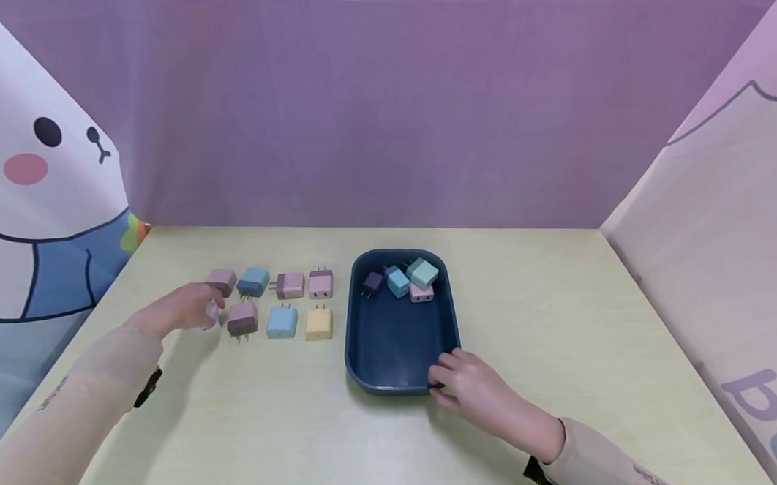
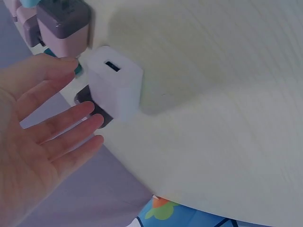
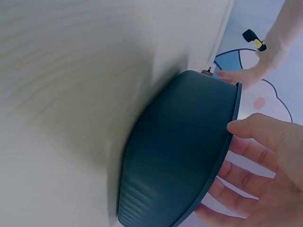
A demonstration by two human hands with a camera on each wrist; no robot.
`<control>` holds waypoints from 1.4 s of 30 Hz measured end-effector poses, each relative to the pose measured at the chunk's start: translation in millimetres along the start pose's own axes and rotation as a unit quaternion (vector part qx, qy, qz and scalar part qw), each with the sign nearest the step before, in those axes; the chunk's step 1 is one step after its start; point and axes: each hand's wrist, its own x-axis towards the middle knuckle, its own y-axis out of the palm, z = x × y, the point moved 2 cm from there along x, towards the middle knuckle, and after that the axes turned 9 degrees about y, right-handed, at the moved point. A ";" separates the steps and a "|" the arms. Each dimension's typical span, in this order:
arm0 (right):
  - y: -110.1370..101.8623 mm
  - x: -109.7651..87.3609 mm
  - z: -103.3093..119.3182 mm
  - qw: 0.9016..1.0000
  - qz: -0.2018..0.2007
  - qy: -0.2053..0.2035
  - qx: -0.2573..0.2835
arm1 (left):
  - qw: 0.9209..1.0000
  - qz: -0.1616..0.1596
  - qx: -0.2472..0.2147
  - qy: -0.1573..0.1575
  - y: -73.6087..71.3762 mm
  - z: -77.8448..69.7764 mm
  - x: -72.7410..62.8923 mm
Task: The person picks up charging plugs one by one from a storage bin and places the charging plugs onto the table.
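One navy tray (image 1: 397, 353); I see right hand (image 1: 474, 388) pinching it at five o'clock. Left hand (image 1: 179, 307), fingers released, beside white plug (image 2: 116, 87) at nine.

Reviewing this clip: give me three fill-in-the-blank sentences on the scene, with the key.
1. The hand gripping the tray is the person's ____ one.
2. Plugs visible inside the tray number ____.
3. In the head view, the yellow plug sits to the ____ of the tray.

Missing words: right; four; left.
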 end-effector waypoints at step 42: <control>0.3 0.8 2.6 1.000 0.010 0.014 -0.007 | 0.988 -0.028 0.074 0.132 -25.4 -136.8 57.4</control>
